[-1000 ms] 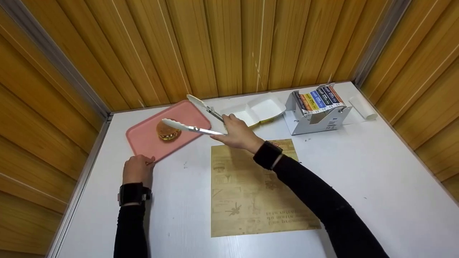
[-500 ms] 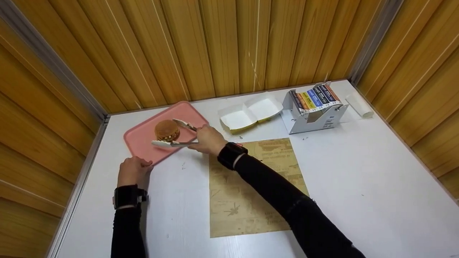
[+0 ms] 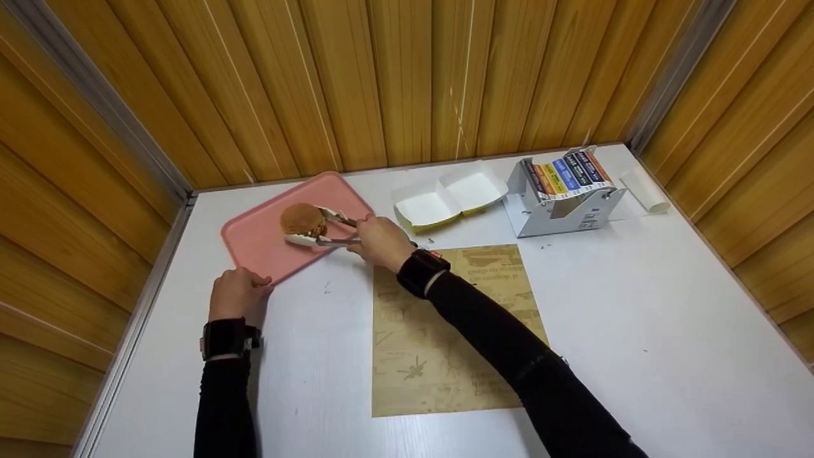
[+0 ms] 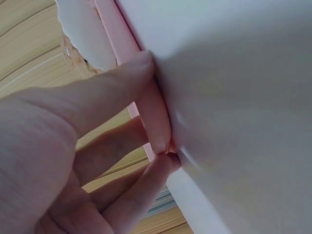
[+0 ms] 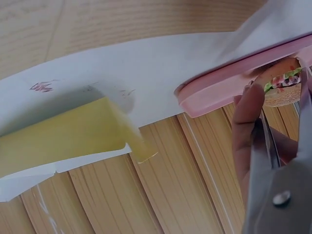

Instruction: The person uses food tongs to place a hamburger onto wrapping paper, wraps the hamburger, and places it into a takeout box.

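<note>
Both tips of the tongs (image 3: 337,242) flank the burger (image 3: 302,219) on the pink tray (image 3: 254,251), upper left. Your right hand (image 3: 383,242), near centre, grips the tongs; your left hand (image 3: 235,294) pinches the tray's lower corner. An open box (image 3: 427,208) sits upper centre.

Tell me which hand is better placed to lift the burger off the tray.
Probably the right hand: it holds the tongs, whose tips sit either side of the burger. The left hand grips the pink tray at its near edge, away from the burger.
</note>
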{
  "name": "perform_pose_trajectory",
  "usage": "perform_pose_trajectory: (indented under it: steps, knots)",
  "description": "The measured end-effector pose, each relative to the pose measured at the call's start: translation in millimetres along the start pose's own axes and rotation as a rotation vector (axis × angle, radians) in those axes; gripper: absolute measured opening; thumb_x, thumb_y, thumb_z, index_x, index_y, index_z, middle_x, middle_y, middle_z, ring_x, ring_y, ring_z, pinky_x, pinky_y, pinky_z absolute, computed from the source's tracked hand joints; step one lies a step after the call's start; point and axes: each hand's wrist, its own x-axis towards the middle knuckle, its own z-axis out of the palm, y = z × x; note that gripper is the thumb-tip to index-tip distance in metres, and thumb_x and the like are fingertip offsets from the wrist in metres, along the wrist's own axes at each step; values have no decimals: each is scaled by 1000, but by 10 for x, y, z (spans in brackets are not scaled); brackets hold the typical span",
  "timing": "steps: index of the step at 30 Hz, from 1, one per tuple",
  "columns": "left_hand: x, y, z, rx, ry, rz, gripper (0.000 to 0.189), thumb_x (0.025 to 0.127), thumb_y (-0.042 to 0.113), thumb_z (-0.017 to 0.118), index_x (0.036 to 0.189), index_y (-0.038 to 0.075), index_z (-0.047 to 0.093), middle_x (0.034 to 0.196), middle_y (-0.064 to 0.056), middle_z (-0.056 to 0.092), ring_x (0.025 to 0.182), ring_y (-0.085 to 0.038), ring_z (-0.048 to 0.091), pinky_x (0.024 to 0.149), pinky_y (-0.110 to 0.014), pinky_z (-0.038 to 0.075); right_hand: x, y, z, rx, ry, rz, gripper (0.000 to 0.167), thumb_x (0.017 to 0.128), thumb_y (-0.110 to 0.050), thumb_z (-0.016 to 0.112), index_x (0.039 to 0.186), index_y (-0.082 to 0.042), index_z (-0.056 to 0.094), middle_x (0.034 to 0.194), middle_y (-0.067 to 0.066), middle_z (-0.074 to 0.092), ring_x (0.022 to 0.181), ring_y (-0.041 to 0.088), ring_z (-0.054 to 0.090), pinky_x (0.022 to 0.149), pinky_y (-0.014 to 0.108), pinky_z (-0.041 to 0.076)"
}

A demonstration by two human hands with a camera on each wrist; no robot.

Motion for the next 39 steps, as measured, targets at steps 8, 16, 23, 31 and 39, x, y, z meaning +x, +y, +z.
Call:
perform_pose_trajectory:
  steps: [8, 16, 23, 31, 39]
  knots:
    - [-8, 20, -21, 16, 8, 24, 19, 90, 10, 80, 102, -4, 80, 91, -21, 78, 71, -25, 60, 64, -36, 44, -105, 118, -103, 7, 9, -25, 50, 98, -46, 70, 117, 0, 69, 108, 14, 70, 94, 28, 71, 81, 41, 60]
    - [3, 71, -81, 158, 190, 166, 28, 78, 14, 91, 103, 4, 83, 94, -21, 77, 91, -41, 62, 78, -52, 45, -252, 288, -313, 45, 51, -66, 54, 99, -45, 69, 123, 3, 67, 107, 18, 68, 91, 30, 69, 79, 43, 59]
    - [40, 552, 101, -42, -126, 279, 28, 85, 18, 87, 112, 16, 83, 102, -3, 79, 99, -25, 66, 91, -47, 53, -458, 564, -578, 116, 93, -44, 54, 99, -44, 69, 129, 1, 63, 111, 16, 67, 93, 30, 67, 82, 43, 57]
    - [-36, 983, 510, 6, -297, 598, 50, 88, 29, 83, 136, 19, 71, 143, -3, 66, 136, -32, 56, 114, -53, 44, -845, 914, -814, 196, 154, -47, 53, 94, -42, 76, 128, -2, 66, 111, 15, 69, 97, 33, 68, 84, 49, 56]
    - [-37, 1005, 637, 101, -324, 657, 46, 92, 31, 78, 136, 21, 70, 149, -4, 61, 139, -33, 54, 117, -54, 41, -1299, 1330, -884, 239, 209, -99, 58, 92, -37, 80, 133, 1, 65, 103, 15, 68, 79, 26, 63, 70, 40, 52]
